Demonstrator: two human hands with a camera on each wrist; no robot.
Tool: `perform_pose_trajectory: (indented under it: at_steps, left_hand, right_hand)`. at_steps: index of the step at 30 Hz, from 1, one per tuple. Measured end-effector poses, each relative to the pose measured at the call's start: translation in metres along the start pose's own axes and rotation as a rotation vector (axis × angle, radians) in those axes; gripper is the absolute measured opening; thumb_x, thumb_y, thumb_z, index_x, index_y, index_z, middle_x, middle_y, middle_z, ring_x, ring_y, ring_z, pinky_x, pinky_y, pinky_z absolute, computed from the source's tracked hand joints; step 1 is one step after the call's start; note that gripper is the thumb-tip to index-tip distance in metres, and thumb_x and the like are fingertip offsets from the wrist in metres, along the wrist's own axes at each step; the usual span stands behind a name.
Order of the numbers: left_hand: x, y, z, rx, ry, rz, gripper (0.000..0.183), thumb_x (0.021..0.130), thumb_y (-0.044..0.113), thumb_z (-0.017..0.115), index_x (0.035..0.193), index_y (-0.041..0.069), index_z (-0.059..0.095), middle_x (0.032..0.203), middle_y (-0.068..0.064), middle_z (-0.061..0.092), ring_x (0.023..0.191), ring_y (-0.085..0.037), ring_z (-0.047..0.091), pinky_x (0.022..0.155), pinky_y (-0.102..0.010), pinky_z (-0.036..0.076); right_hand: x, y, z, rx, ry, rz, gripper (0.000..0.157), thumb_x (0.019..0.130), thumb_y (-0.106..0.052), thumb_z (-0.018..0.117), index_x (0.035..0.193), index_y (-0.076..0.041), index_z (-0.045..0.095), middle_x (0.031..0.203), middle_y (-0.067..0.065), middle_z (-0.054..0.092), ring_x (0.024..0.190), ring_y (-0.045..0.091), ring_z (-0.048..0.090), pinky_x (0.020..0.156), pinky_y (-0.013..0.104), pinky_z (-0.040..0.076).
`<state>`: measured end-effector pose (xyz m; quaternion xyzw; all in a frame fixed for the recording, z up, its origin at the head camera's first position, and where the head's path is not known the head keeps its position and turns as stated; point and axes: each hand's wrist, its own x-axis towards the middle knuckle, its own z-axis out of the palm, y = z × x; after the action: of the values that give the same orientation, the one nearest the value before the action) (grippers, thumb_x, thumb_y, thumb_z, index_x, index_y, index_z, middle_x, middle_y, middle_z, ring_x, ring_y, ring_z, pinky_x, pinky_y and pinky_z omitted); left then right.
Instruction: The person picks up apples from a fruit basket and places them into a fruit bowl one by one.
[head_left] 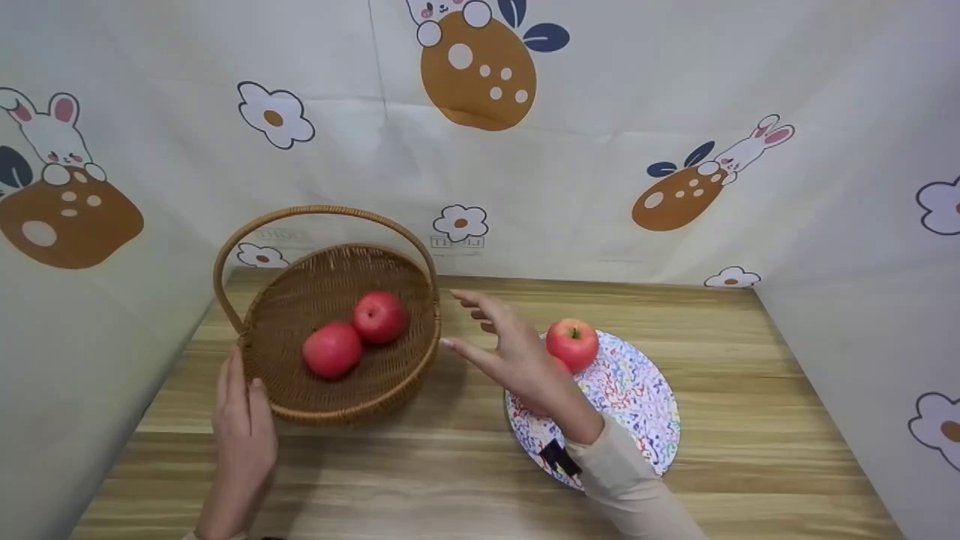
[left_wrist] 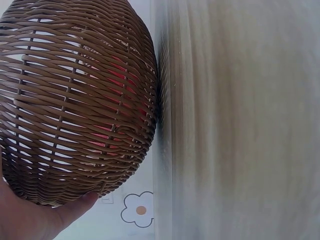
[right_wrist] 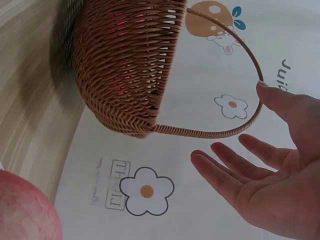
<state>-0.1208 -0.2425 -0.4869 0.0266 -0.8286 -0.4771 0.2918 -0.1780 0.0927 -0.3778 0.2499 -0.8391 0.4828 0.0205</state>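
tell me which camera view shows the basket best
The head view: the basket is fully in frame, with handle, rim and two apples inside. The left wrist view shows only a cropped woven wall; the right wrist view, its handle and a cropped wall.

Small screened-off workspace, brown wood-grain tabletop (head_left: 757,420) enclosed on three sides by pale rabbit-and-flower-printed sheeting (head_left: 592,172), wider room hidden.

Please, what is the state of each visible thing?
Basket: upright on the table.
Handle: raised.
Two apples: inside the basket.
Plate: lying flat, partly hidden.
Apple at plate's far edge: stem up.
Another apple beside it: mostly hidden in the head view.
Left hand: touching the basket.
Right hand: holding nothing.
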Motion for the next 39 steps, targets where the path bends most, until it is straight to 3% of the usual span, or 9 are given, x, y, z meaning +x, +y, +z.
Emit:
perform_pose_trajectory:
  at_steps: [7,14,21,27,35,39]
  left_hand:
    - [0.0,0.0,0.0,0.002,0.0,-0.001,0.057,0.11,0.009,0.036,0.163,-0.01,0.024,0.166,-0.036,0.025,0.153,-0.052,0.024,0.127,-0.062,0.018]
    - [-0.001,-0.001,0.0,0.004,0.008,0.007,0.056,0.11,0.006,0.038,0.163,-0.009,0.025,0.167,-0.034,0.026,0.154,-0.049,0.024,0.129,-0.054,0.017]
    - [-0.001,-0.002,-0.001,0.003,0.007,0.004,0.056,0.11,0.006,0.037,0.162,-0.01,0.026,0.166,-0.035,0.026,0.154,-0.052,0.024,0.128,-0.062,0.016]
    - [-0.001,-0.002,-0.001,-0.004,0.003,0.005,0.056,0.109,0.005,0.037,0.162,-0.01,0.025,0.166,-0.036,0.025,0.154,-0.053,0.023,0.128,-0.062,0.014]
    - [-0.001,-0.001,-0.001,-0.001,-0.008,-0.01,0.057,0.11,0.008,0.036,0.164,-0.008,0.024,0.167,-0.036,0.023,0.155,-0.053,0.021,0.128,-0.063,0.014]
    - [0.0,0.0,-0.001,0.005,-0.016,-0.019,0.057,0.111,0.009,0.036,0.164,-0.008,0.023,0.167,-0.036,0.023,0.155,-0.054,0.021,0.128,-0.064,0.014]
  right_hand:
    - [0.007,-0.003,0.01,0.0,-0.013,-0.034,0.06,0.097,-0.023,0.078,0.149,-0.003,0.056,0.147,0.019,0.06,0.132,0.035,0.06,0.108,0.046,0.054]
    - [0.013,-0.006,0.016,-0.028,-0.032,-0.03,0.06,0.097,-0.024,0.078,0.15,-0.007,0.055,0.146,0.015,0.061,0.133,0.031,0.059,0.108,0.042,0.054]
    - [0.02,-0.011,0.022,-0.061,-0.037,-0.071,0.06,0.097,-0.025,0.078,0.149,-0.005,0.056,0.142,0.014,0.063,0.13,0.031,0.061,0.106,0.039,0.055]
    - [0.027,-0.015,0.029,-0.08,-0.053,-0.077,0.059,0.098,-0.025,0.078,0.149,-0.005,0.056,0.145,0.014,0.062,0.127,0.027,0.062,0.104,0.039,0.056]
    - [0.036,-0.012,0.04,-0.085,-0.046,-0.146,0.058,0.096,-0.02,0.079,0.145,0.001,0.058,0.142,0.021,0.064,0.131,0.035,0.061,0.111,0.046,0.05]
    - [0.041,-0.011,0.044,-0.093,-0.047,-0.136,0.058,0.096,-0.02,0.079,0.145,0.002,0.058,0.142,0.019,0.065,0.131,0.033,0.061,0.113,0.044,0.049]
